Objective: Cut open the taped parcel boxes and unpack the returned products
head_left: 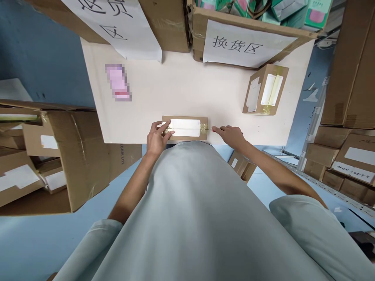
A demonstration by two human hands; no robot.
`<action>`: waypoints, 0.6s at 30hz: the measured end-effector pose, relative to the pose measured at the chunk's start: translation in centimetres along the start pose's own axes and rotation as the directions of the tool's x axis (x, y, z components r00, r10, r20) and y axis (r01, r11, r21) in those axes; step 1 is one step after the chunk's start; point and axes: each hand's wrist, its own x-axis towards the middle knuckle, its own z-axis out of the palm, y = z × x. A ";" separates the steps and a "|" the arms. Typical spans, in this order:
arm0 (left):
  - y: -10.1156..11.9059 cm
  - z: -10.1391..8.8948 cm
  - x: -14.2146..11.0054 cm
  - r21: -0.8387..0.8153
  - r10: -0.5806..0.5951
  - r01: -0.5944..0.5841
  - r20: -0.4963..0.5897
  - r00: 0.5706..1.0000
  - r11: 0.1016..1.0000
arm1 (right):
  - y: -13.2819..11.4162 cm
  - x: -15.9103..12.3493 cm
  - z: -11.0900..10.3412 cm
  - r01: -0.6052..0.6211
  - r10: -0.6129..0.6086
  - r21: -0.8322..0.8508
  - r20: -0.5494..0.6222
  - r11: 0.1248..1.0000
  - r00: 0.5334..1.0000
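Note:
A small brown cardboard parcel [185, 128] with a white label and clear tape lies at the near edge of the pale table [187, 89]. My left hand [157, 137] rests on the parcel's left end, fingers bent over its top and pressing it down. My right hand [230, 134] is just right of the parcel, closed in a pinch on a thin red-tipped tool whose point touches the parcel's right end.
A second taped parcel [265, 90] stands at the right of the table. A pink blurred item [118, 82] lies at the left. Large open cartons with paper signs [246, 45] line the far edge; more cartons [58, 156] and shelving [345, 156] flank both sides.

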 end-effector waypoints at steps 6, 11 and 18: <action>-0.1 -0.5 0.0 -0.046 -0.010 0.011 0.014 1.000 0.999 | -0.8 2.0 6.3 -0.023 0.107 0.364 -0.213 0.931 0.971; -1.0 -1.5 0.1 -0.176 -0.039 0.037 -0.008 0.999 0.984 | -3.4 3.0 8.8 0.168 0.147 0.652 -0.400 0.740 0.905; -2.5 -3.4 0.3 -0.309 -0.058 0.069 0.047 0.997 0.948 | -4.8 5.1 9.0 0.166 0.428 0.913 -0.329 0.373 0.842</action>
